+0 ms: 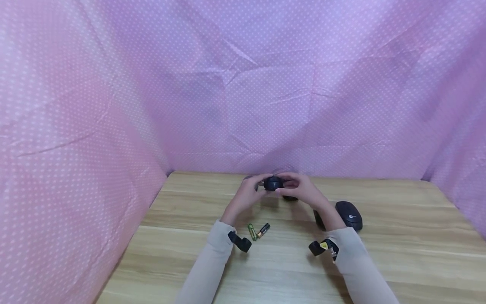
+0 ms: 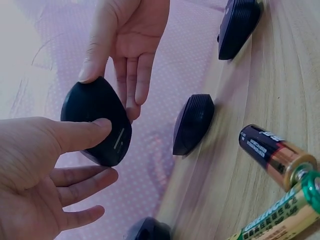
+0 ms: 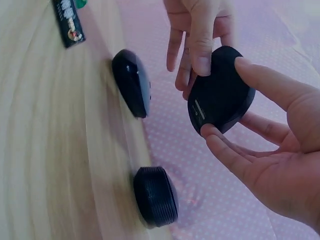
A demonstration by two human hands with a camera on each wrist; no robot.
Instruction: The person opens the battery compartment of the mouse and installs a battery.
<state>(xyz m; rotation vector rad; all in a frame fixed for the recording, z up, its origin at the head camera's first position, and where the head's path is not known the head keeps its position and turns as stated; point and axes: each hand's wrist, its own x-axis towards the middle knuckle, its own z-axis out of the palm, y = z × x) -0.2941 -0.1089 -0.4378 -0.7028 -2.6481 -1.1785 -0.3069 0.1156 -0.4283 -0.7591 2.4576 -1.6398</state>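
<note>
Both hands hold one black computer mouse point(image 1: 273, 183) above the far part of the table. My left hand point(image 1: 248, 193) pinches it at one end, the thumb lying flat across its dark face point(image 2: 95, 105) and fingers behind. At the other end, my right hand point(image 1: 301, 189) grips it between thumb and fingertips at its edges. Small pale printed marks show on that face in both wrist views. Another black mouse point(image 1: 290, 198) sits on the table just below my right hand.
Two batteries, one green point(image 1: 252, 232) and one black and copper point(image 1: 263, 230), lie between the forearms. A black mouse with a pale logo point(image 1: 348, 216) rests right of the right wrist, another dark mouse point(image 1: 319, 220) partly behind that wrist. Pink dotted cloth point(image 1: 265, 105) hangs behind the table.
</note>
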